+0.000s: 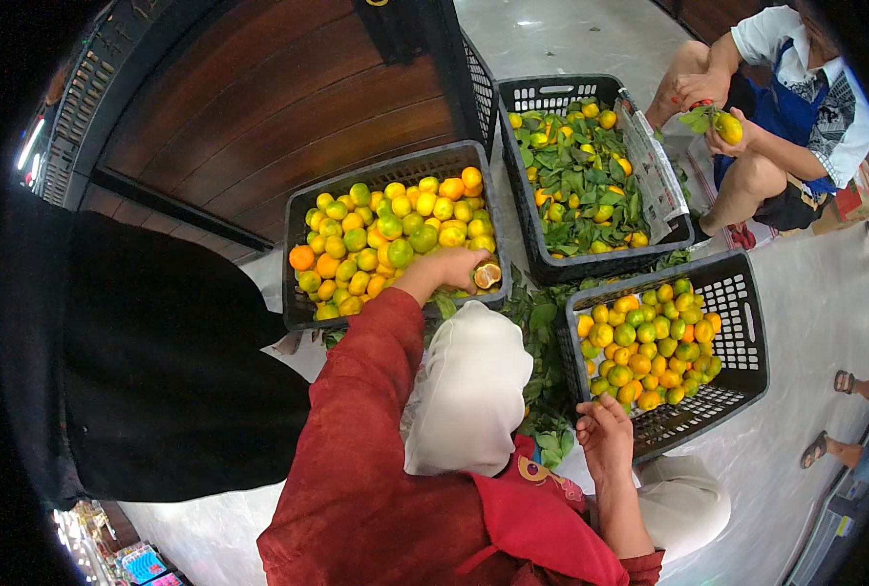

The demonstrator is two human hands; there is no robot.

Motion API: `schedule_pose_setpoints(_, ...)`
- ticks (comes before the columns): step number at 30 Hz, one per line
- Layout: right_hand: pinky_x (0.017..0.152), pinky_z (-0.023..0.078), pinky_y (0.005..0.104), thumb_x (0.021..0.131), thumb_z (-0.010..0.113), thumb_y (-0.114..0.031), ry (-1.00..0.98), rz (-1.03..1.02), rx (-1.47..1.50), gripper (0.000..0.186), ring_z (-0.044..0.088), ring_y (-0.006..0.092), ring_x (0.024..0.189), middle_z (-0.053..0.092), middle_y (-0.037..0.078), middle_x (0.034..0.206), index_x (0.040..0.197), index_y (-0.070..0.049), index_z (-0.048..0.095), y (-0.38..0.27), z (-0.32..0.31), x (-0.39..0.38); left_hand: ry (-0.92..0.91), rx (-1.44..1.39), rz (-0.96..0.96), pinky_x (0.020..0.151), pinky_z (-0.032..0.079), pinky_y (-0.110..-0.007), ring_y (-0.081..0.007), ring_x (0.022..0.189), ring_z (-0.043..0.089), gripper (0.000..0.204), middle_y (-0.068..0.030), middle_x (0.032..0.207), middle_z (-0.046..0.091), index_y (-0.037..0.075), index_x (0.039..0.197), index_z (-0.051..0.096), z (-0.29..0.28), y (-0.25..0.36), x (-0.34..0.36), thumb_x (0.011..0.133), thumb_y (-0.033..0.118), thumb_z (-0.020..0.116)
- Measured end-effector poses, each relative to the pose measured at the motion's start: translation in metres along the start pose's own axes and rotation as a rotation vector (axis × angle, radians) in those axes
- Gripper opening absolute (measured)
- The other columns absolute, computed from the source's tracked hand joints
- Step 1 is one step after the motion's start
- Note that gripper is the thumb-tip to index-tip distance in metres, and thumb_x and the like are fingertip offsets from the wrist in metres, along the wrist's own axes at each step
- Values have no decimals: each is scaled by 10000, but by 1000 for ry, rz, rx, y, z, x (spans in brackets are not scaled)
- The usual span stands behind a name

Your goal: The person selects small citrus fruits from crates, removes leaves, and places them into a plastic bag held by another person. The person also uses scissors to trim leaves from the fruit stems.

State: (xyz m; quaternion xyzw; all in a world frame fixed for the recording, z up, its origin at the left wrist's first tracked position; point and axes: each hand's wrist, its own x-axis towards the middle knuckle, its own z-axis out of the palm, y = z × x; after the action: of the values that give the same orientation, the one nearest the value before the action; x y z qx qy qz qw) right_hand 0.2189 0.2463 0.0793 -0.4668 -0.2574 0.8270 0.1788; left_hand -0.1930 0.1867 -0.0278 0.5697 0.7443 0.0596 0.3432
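My left hand (452, 271) reaches over the near right corner of a black plastic crate (296, 249) heaped with green and orange mandarins (376, 230). Its fingers are closed around a mandarin with pale, cut-open flesh (488, 274). On the other side, my right hand (606, 435) is raised by the near left corner of a second black crate (742, 322). Its fingers are loosely bent and apart, with nothing seen in them. That crate holds more green and orange mandarins (649, 347).
Behind stands a third crate (600, 262) of leafy mandarins (586, 176), newspaper (654, 186) along its side. Loose leaves (542, 342) lie between the crates. A seated person (781, 117) at upper right holds a leafy mandarin (728, 128). A black-clothed person (161, 361) stands left.
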Motion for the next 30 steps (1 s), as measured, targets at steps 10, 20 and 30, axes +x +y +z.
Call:
schedule_pose_setpoints(10,539,478,217,878,600,-71,-45,50,-195,201,603,123,630,658,90,908,1071,-57,544,16,4,14,38,321,-41,667,513,-474,-359,822,650,395,-161,884,673,66,1060,557,-1,26,-1,709,219,655)
schedule_pose_setpoints(20,556,482,226,840,619,-15,-80,53,-289,283,604,125,664,673,90,921,1115,-38,552,26,-2,26,-55,87,163,801,492,-437,-363,933,623,642,-188,997,656,78,1172,576,-6,-13,33,615,307,796)
schedule_pose_setpoints(30,560,514,274,835,631,5,25,171,-315,471,613,176,683,650,158,923,1249,26,405,34,-7,42,-150,-46,216,883,467,-392,-330,1016,598,683,-186,1102,629,23,1166,545,-1,-34,51,614,291,844)
